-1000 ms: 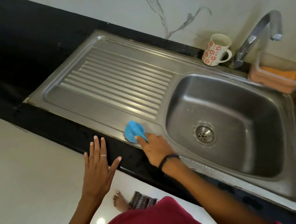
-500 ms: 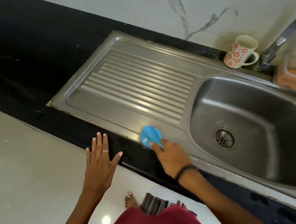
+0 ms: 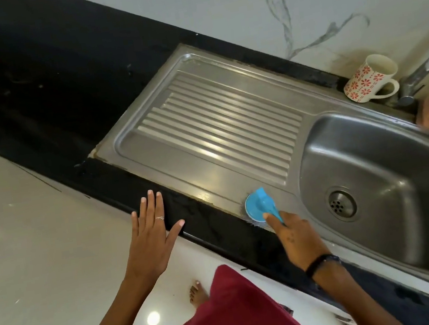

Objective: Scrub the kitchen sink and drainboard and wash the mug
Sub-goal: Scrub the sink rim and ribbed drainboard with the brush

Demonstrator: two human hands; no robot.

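While the right hand (image 3: 296, 236) grips the blue brush (image 3: 258, 205), the ribbed drainboard (image 3: 219, 131) stretches ahead-left of its fingers; left hand (image 3: 150, 241) splayed, empty.

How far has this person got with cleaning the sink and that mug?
Nothing looks finished yet. In hand: the right hand grips a blue scrub brush on the drainboard's near edge; the left hand hovers open. Left: the ribbed area, the sink basin, which shows no suds, and the floral mug, untouched by the tap.
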